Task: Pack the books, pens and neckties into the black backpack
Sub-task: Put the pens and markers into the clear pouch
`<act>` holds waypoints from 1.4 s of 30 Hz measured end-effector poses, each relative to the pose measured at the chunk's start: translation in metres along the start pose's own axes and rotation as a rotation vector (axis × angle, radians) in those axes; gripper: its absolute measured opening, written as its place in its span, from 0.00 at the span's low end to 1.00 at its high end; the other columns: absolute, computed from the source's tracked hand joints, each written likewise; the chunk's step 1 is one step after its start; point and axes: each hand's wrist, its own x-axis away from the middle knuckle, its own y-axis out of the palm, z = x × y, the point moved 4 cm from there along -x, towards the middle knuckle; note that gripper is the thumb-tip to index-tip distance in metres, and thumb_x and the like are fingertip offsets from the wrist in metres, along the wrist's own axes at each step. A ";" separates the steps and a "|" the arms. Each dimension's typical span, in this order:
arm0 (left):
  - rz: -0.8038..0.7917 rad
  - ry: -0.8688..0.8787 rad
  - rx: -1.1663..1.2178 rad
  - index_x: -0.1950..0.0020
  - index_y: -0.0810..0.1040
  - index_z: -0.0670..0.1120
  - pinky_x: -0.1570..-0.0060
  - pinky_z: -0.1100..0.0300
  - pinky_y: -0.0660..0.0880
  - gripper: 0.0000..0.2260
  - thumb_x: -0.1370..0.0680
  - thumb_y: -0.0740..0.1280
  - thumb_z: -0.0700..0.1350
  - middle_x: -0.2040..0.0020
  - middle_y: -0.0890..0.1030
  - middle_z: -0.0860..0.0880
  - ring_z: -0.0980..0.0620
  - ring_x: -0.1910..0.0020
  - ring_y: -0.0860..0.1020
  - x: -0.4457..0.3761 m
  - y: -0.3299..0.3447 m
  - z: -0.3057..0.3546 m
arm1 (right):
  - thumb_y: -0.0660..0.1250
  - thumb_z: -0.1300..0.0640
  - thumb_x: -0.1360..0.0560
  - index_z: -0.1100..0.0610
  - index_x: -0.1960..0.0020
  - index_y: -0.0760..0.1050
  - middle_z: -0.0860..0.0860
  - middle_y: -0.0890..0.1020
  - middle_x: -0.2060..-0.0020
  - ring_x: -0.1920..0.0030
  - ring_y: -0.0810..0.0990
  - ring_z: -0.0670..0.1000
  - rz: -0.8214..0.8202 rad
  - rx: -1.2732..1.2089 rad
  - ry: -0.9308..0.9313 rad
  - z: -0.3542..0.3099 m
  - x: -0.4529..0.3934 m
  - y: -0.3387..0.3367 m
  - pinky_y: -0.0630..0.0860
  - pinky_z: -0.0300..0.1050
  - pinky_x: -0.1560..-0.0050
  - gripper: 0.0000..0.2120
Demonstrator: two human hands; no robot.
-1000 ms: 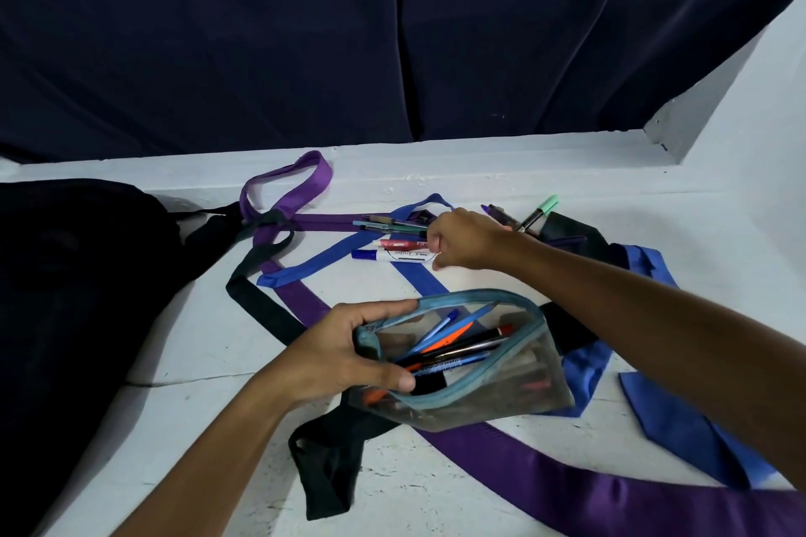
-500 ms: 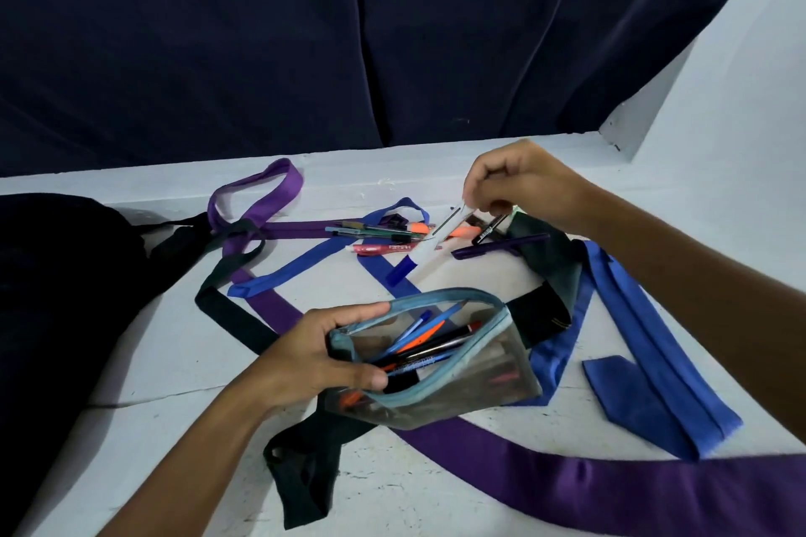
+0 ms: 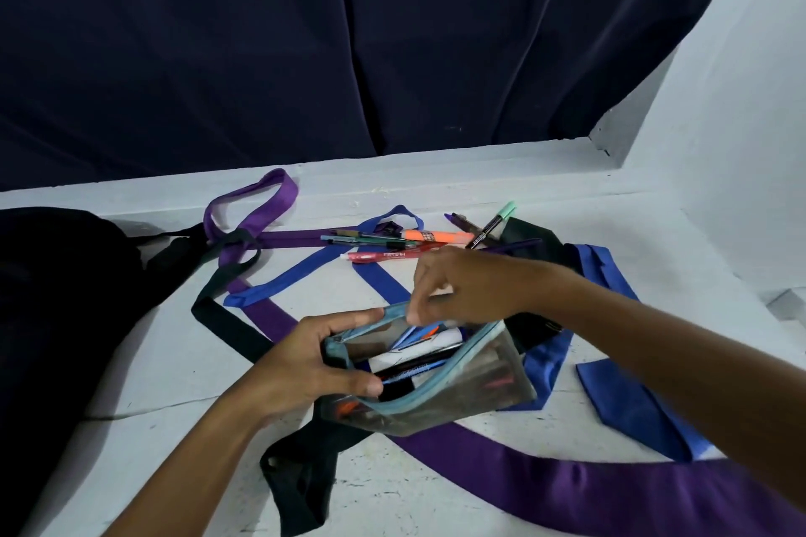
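Gripping the clear pencil pouch (image 3: 440,388) by its rim, left hand (image 3: 305,366) holds it open; right hand's (image 3: 471,288) curled fingertips pinch the opposite rim, loose pens (image 3: 392,246) beyond.

I'm seeing the left hand (image 3: 305,366) gripping the clear pencil pouch (image 3: 458,388) at its open mouth, while the right hand (image 3: 471,288) is reaching its fingertips into the opening at 12 o'clock. Loose pens (image 3: 392,248) are lying beyond them. Purple tie (image 3: 589,488), blue tie (image 3: 632,410) and black tie (image 3: 301,484) are sprawling across the white surface (image 3: 152,427), with the black backpack (image 3: 56,296) sitting at 9 o'clock.
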 end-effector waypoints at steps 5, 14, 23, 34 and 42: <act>0.001 -0.020 0.006 0.36 0.77 0.50 0.46 0.62 0.78 0.44 0.51 0.86 0.52 0.41 0.83 0.51 0.53 0.40 0.80 0.001 0.000 -0.002 | 0.65 0.66 0.24 0.61 0.48 0.83 0.53 0.84 0.51 0.50 0.81 0.49 0.433 0.085 0.127 0.065 -0.028 -0.051 0.75 0.36 0.48 0.09; 0.024 -0.019 -0.018 0.34 0.75 0.48 0.46 0.63 0.77 0.35 0.40 0.78 0.36 0.42 0.83 0.53 0.54 0.41 0.81 0.003 0.002 -0.001 | 0.64 0.64 0.24 0.46 0.39 0.80 0.50 0.79 0.43 0.43 0.75 0.53 0.348 0.355 0.414 0.142 -0.028 -0.037 0.75 0.47 0.44 0.19; 0.042 -0.021 -0.001 0.35 0.76 0.48 0.47 0.63 0.78 0.35 0.41 0.78 0.35 0.43 0.84 0.52 0.54 0.42 0.81 0.002 0.002 -0.003 | 0.68 0.62 0.24 0.57 0.49 0.82 0.53 0.83 0.55 0.58 0.77 0.49 0.727 0.027 0.239 0.104 -0.020 -0.060 0.73 0.39 0.57 0.06; 0.010 -0.004 0.004 0.35 0.77 0.46 0.45 0.60 0.78 0.35 0.40 0.82 0.35 0.41 0.83 0.48 0.50 0.39 0.80 0.003 0.003 -0.003 | 0.73 0.62 0.27 0.62 0.49 0.84 0.57 0.84 0.58 0.64 0.77 0.44 -0.015 -0.167 -0.053 -0.015 -0.011 -0.014 0.71 0.33 0.61 0.07; 0.044 -0.020 -0.010 0.36 0.77 0.51 0.45 0.63 0.77 0.35 0.40 0.79 0.34 0.41 0.83 0.54 0.55 0.40 0.80 0.007 0.002 -0.002 | 0.68 0.66 0.25 0.62 0.49 0.83 0.45 0.82 0.60 0.65 0.78 0.35 0.111 -0.080 0.026 0.006 -0.022 -0.023 0.72 0.29 0.61 0.07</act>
